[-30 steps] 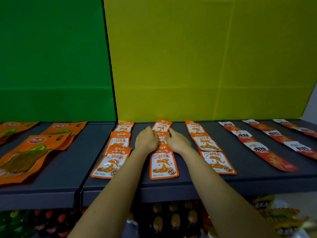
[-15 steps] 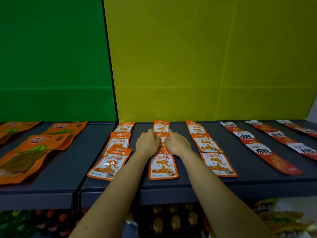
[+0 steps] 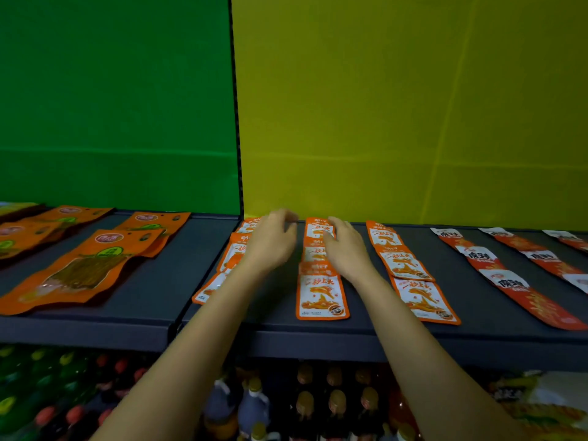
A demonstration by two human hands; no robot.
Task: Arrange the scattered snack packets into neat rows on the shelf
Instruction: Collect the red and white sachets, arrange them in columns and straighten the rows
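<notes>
The shelf [image 3: 350, 332] carries three rows of small orange snack packets running front to back: a left row [image 3: 230, 249], a middle row [image 3: 321, 294] and a right row [image 3: 413, 281]. Packets in each row overlap.

The right hand [image 3: 348, 253] lies along the right edge of the middle row. Its fingers [image 3: 337, 226] are extended and relaxed, gripping nothing, and their tips rest on the back packet [image 3: 318, 229] of that row, near its right edge.

The left hand [image 3: 272, 245] is over the left row, just beside the left edge of the middle row. Its fingers [image 3: 284, 218] curve downward near the back of the shelf (motion blur hides the tips). Whether they grip or touch a packet cannot be determined. The left forearm covers most of the left row.

Long red packets [image 3: 509, 283] lie in rows farther right. Large orange pouches [image 3: 86, 265] lie on the shelf section to the left. Bottles [image 3: 318, 402] stand below the shelf.
</notes>
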